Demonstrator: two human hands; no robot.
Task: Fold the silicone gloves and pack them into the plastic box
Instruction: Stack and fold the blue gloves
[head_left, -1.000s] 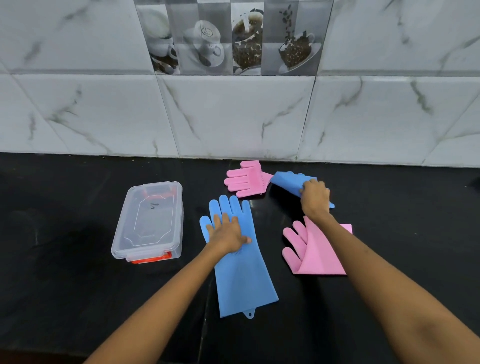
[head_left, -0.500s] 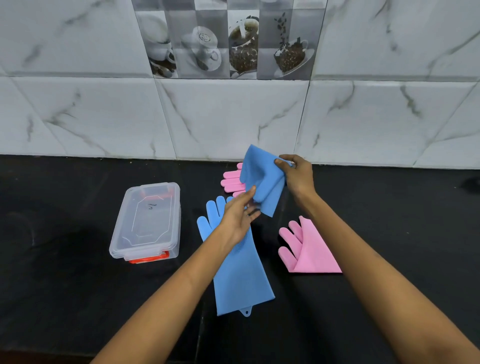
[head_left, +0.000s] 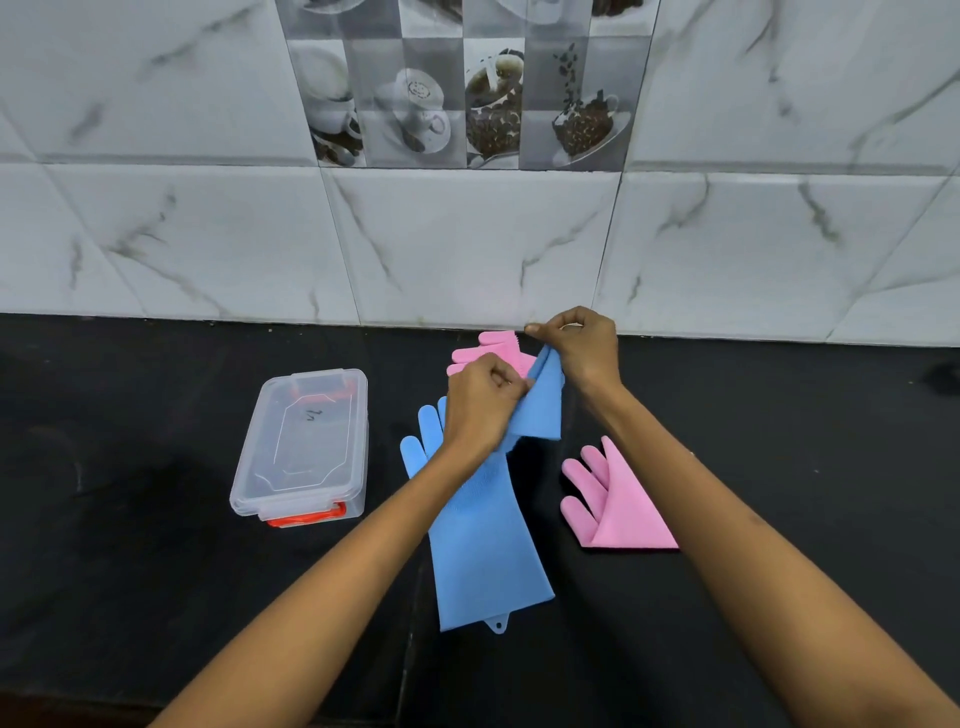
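A blue silicone glove hangs above the black counter, pinched at its upper edge by my left hand and my right hand. Under my left arm a second blue glove lies flat, fingers toward the wall. To its right lies a pink glove folded into a triangle. Another pink glove lies near the wall, partly hidden behind my hands. The clear plastic box, lid on and with red clasps, stands to the left of the gloves.
The black counter runs back to a white marble-tiled wall just behind the gloves. A seam in the counter runs toward me beneath the flat blue glove.
My right hand lifted the folded blue glove off the counter by the wall. My left hand left the flat blue glove and took hold of the lifted one.
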